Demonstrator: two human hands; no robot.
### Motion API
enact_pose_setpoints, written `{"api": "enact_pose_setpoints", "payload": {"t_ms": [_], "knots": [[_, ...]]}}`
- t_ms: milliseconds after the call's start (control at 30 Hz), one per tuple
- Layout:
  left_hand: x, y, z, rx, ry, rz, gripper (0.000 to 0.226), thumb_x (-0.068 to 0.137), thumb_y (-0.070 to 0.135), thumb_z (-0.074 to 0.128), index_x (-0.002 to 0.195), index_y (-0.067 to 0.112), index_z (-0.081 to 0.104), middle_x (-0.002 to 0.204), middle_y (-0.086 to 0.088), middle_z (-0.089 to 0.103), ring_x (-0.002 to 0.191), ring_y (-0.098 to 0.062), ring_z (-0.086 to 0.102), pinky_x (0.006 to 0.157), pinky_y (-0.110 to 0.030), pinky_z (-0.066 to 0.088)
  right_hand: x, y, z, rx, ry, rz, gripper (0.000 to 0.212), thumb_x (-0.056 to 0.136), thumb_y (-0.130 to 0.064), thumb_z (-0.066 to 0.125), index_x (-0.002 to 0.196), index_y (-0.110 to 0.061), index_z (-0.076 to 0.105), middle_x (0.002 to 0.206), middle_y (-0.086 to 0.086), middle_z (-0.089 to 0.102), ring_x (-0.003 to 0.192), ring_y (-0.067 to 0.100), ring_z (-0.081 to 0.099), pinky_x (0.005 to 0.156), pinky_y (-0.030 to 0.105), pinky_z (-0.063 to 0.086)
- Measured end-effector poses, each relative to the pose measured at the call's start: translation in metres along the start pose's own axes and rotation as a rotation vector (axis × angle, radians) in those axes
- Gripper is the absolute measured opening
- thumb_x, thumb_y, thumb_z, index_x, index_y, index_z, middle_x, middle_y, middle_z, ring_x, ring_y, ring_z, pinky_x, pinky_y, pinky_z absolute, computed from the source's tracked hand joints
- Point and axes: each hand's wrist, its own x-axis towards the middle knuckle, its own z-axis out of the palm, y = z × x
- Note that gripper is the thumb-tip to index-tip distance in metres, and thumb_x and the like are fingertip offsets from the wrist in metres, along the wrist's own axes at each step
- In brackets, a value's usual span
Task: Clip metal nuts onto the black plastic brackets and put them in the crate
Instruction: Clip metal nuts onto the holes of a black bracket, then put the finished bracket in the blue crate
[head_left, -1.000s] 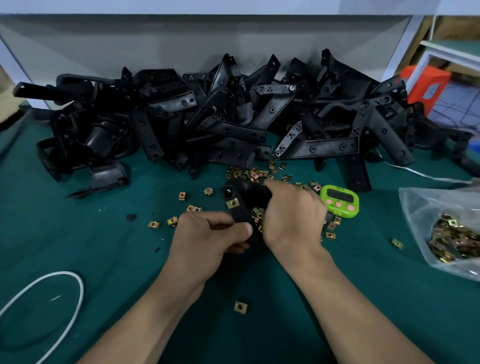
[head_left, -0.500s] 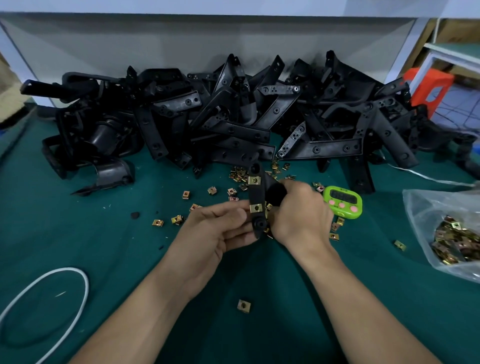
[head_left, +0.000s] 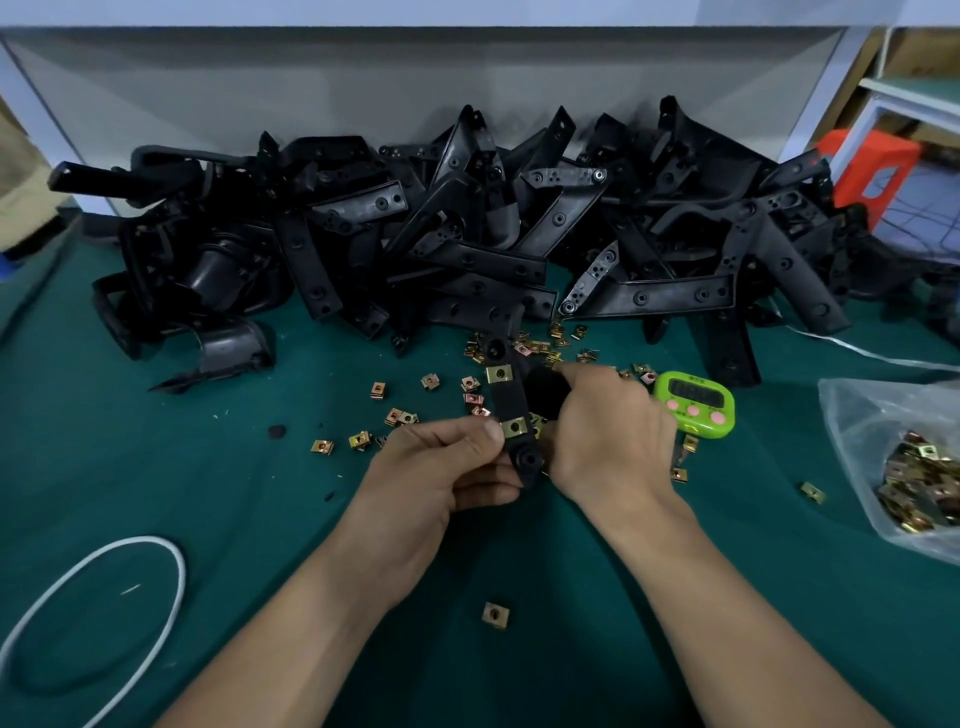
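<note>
A stray nut (head_left: 495, 614) is lying near the tabletop's (head_left: 234, 519) front edge, a cord (head_left: 140, 540) looping by the front left corner. Mid-tabletop, the left hand (head_left: 426, 478) is pinching the bracket's (head_left: 511, 400) near end; the right hand (head_left: 608, 441) is curling round its right side. Two clipped nuts (head_left: 513, 427) are sitting on the bracket. Around it loose nuts (head_left: 395, 415) are lying, a timer (head_left: 695, 401) beside the right hand, a bag (head_left: 857, 415) at the right edge. The pile (head_left: 467, 260) is sprawling along the far edge.
</note>
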Motion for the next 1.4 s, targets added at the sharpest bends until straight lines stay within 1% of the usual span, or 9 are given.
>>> {"api": "enact_pose_setpoints", "payload": {"t_ms": [133, 300, 467, 533, 667, 767, 1133, 1267, 1400], "knots": [[0.001, 0.000, -0.001, 0.022, 0.023, 0.029, 0.011, 0.073, 0.024, 0.072, 0.070, 0.017, 0.080, 0.069, -0.005, 0.072, 0.061, -0.014, 0.069, 0.060, -0.025, 0.059, 0.002, 0.001, 0.003, 0.034, 0.034, 0.005, 0.035, 0.068, -0.003, 0.067, 0.083, -0.033, 0.057, 0.056, -0.012, 0.036, 0.054, 0.021, 0.034, 0.065, 0.030, 0.032], [-0.006, 0.012, 0.008, 0.118, 0.083, 0.170, 0.019, 0.086, 0.009, 0.071, 0.102, 0.008, 0.080, 0.103, -0.018, 0.077, 0.088, -0.022, 0.072, 0.077, -0.030, 0.061, 0.000, -0.002, -0.010, 0.095, 0.025, 0.012, 0.027, 0.072, -0.007, 0.063, 0.084, -0.030, 0.057, 0.059, -0.010, 0.043, 0.061, 0.027, 0.045, 0.061, 0.031, 0.033], [-0.013, 0.036, 0.042, 0.182, 0.165, 0.234, 0.026, 0.089, 0.001, 0.070, 0.086, 0.023, 0.083, 0.089, -0.007, 0.079, 0.079, -0.014, 0.072, 0.070, -0.021, 0.058, -0.017, 0.017, -0.057, 0.191, -0.118, -0.005, 0.034, 0.079, -0.023, 0.067, 0.108, -0.036, 0.057, 0.079, -0.009, 0.060, 0.078, 0.023, 0.060, 0.065, 0.034, 0.046], [-0.015, 0.047, 0.063, 0.164, 0.137, 0.225, 0.029, 0.092, 0.004, 0.068, 0.086, 0.028, 0.083, 0.090, -0.003, 0.080, 0.081, -0.011, 0.073, 0.068, -0.021, 0.057, -0.031, 0.043, -0.092, 0.311, -0.266, 0.001, 0.056, 0.078, -0.032, 0.071, 0.128, -0.046, 0.048, 0.093, -0.012, 0.066, 0.083, 0.018, 0.064, 0.070, 0.032, 0.053], [-0.012, 0.048, 0.118, 0.111, 0.105, 0.178, 0.020, 0.092, 0.010, 0.070, 0.093, 0.026, 0.083, 0.096, -0.001, 0.080, 0.089, -0.013, 0.076, 0.073, -0.026, 0.056, -0.074, 0.108, -0.156, 0.774, -0.395, 0.157, 0.066, 0.082, -0.016, 0.073, 0.132, -0.050, 0.049, 0.072, -0.005, 0.072, 0.062, 0.016, 0.064, 0.058, 0.021, 0.046], [-0.006, 0.032, 0.174, 0.108, 0.017, 0.074, 0.015, 0.091, 0.011, 0.072, 0.096, 0.022, 0.081, 0.092, 0.002, 0.080, 0.079, -0.015, 0.076, 0.058, -0.022, 0.055, -0.108, 0.153, -0.181, 1.032, -0.211, 0.326, 0.049, 0.089, -0.001, 0.064, 0.126, -0.033, 0.062, 0.077, 0.014, 0.073, 0.062, 0.023, 0.063, 0.056, 0.027, 0.047], [0.031, -0.021, 0.373, 0.245, -0.399, -0.245, 0.011, 0.096, 0.001, 0.061, 0.099, 0.004, 0.071, 0.069, -0.009, 0.074, 0.054, -0.015, 0.069, 0.048, -0.021, 0.054, -0.143, 0.309, -0.215, 1.343, 0.160, 0.811, 0.028, 0.092, 0.003, 0.054, 0.116, -0.002, 0.067, 0.071, 0.017, 0.066, 0.051, 0.016, 0.058, 0.042, 0.020, 0.042], [0.066, -0.010, 0.450, 0.233, -0.520, -0.365, 0.029, 0.102, 0.010, 0.056, 0.127, -0.004, 0.057, 0.106, -0.020, 0.069, 0.104, -0.028, 0.069, 0.085, -0.033, 0.060, -0.074, 0.383, -0.245, 1.307, 0.251, 0.897, 0.026, 0.098, -0.006, 0.054, 0.121, 0.003, 0.062, 0.070, 0.015, 0.065, 0.056, 0.017, 0.059, 0.045, 0.019, 0.046], [0.095, -0.004, 0.486, 0.257, -0.513, -0.415, 0.055, 0.104, 0.016, 0.056, 0.152, 0.000, 0.035, 0.162, -0.024, 0.029, 0.149, -0.035, 0.032, 0.112, -0.047, 0.041, -0.019, 0.438, -0.251, 1.223, 0.439, 1.066, 0.023, 0.101, -0.031, 0.057, 0.100, -0.007, 0.057, 0.088, 0.013, 0.062, 0.073, 0.025, 0.063, 0.062, 0.031, 0.053]]}}
